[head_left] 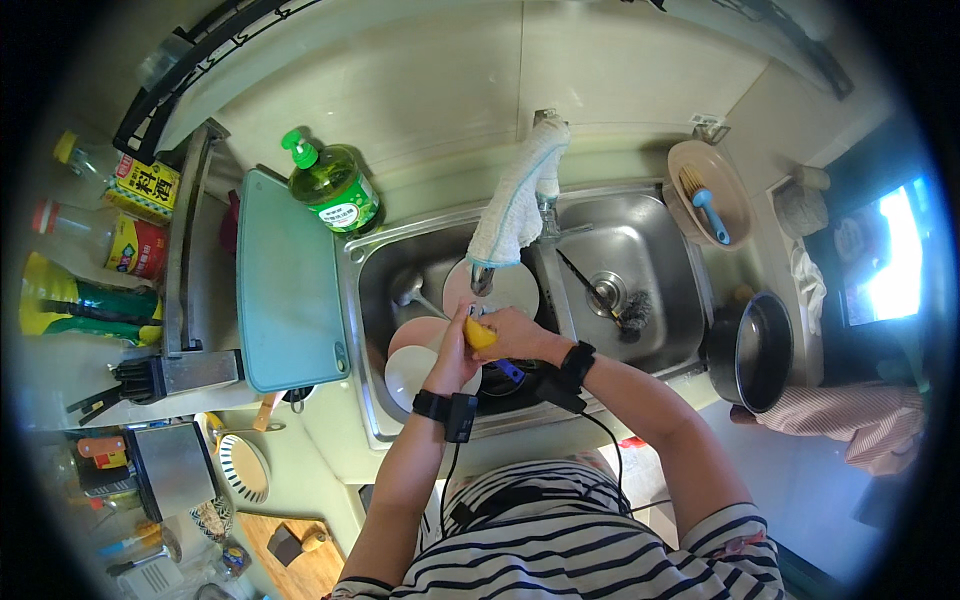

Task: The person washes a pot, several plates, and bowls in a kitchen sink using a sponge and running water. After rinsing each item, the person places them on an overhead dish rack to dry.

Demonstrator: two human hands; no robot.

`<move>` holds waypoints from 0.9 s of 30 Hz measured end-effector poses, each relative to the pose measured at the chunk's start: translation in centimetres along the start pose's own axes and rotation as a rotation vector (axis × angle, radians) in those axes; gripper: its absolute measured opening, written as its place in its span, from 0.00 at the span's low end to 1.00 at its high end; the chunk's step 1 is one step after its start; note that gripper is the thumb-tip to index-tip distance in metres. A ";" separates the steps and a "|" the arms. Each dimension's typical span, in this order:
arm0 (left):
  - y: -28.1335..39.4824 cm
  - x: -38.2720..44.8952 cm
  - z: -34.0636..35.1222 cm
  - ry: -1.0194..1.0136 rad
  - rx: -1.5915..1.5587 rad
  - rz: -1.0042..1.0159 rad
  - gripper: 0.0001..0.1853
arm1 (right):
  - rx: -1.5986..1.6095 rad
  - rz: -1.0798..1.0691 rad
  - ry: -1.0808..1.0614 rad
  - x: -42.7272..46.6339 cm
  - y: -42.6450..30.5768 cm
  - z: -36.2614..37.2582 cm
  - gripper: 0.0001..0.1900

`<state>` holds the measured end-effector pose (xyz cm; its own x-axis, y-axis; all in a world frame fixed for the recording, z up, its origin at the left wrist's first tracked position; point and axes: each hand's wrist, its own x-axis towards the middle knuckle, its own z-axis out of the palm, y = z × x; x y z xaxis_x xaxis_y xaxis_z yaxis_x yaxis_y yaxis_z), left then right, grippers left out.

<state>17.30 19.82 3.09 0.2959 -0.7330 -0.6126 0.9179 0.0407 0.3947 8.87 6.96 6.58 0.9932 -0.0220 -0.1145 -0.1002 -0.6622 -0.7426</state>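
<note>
Over the left basin of the steel double sink (566,300), my left hand (452,352) and my right hand (517,335) meet around a yellow sponge (479,334). Both hands touch it; most of my left fingers are hidden. Right above them is the spout of the faucet (482,280), whose body is wrapped in a white cloth (517,195). Below the hands lie a white plate (409,375), pink plates (416,335) and a metal ladle (409,289). A blue handle (510,370) shows beside a dark pan, partly hidden by my right hand.
A wire scrubber with a dark handle (636,311) lies in the right basin. Left of the sink are a blue-green cutting board (289,285) and a green dish soap bottle (337,191). To the right stand a pink basin (739,214) holding a brush (705,202) and a dark pot (765,352).
</note>
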 end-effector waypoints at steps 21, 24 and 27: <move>-3.3 -1.5 -1.6 -0.054 -0.005 0.415 0.12 | -0.158 -0.088 0.680 0.0 -3.0 3.3 0.08; -2.9 -2.9 -1.3 -0.074 0.132 0.426 0.12 | 0.071 0.154 0.653 2.0 0.7 1.5 0.10; -3.0 -3.8 -0.4 -0.048 0.049 0.457 0.13 | 1.030 0.627 0.339 2.3 4.2 0.6 0.12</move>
<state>13.50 22.75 3.95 0.6535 -0.6782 -0.3362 0.6822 0.3354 0.6497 10.67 4.56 2.79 0.7077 -0.4136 -0.5728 -0.4091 0.4211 -0.8095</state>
